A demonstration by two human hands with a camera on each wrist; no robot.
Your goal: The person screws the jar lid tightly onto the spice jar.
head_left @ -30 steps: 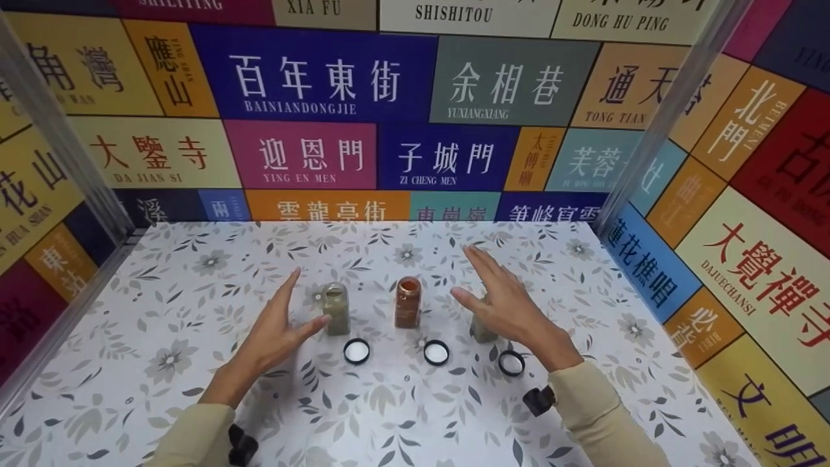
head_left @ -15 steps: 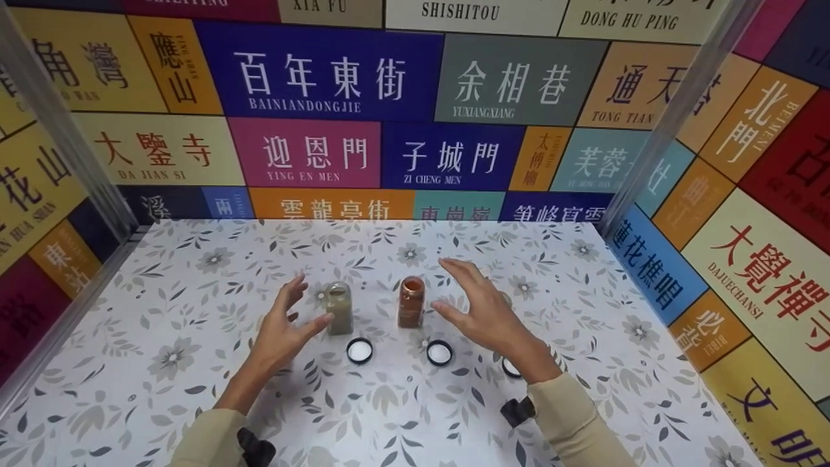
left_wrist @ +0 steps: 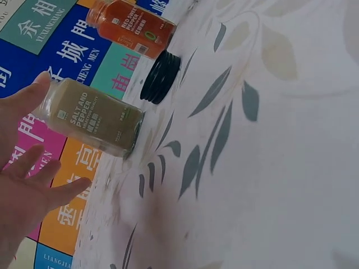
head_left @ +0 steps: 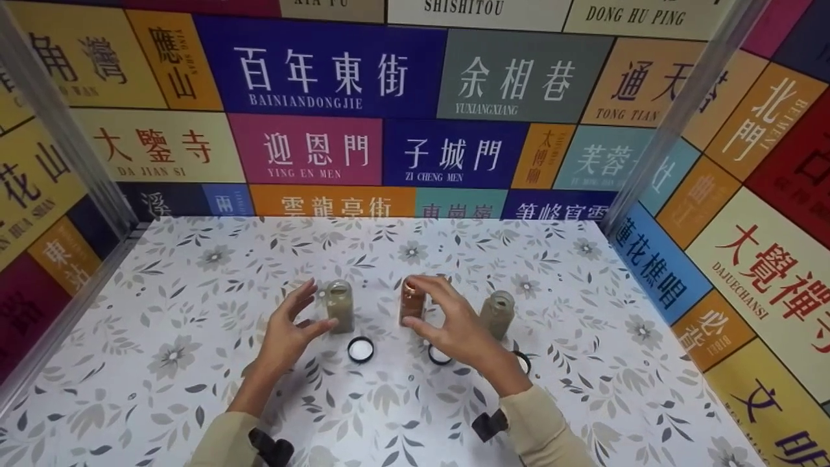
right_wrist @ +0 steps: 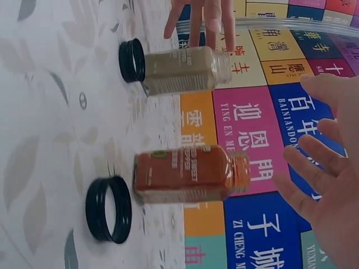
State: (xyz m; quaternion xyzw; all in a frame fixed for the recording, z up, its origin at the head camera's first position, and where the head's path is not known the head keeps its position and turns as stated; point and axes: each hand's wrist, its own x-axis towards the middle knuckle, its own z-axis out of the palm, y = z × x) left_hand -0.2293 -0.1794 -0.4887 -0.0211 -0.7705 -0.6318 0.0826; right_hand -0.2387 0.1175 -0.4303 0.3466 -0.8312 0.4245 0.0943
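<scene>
Three uncapped glass spice bottles stand upright in a row. My left hand is beside the left one, a salt and pepper bottle with grey-green powder, its fingers spread and curved around air. Whether the thumb touches the glass I cannot tell. Over the middle bottle, labelled red sweet pepper, reaches my right hand; in the right wrist view its fingers are apart from the bottle. To the right of that hand is the third bottle, holding greenish powder.
Black-rimmed caps lie in front of the bottles: a left cap, a middle cap partly behind the right hand, and a right cap mostly hidden by the right wrist. A floral cloth covers the table, with sign-covered walls around it.
My right hand has moved left, from in front of the right bottle to the middle one, uncovering the right bottle. The left hand has shifted slightly right. All bottles and caps stay in place.
</scene>
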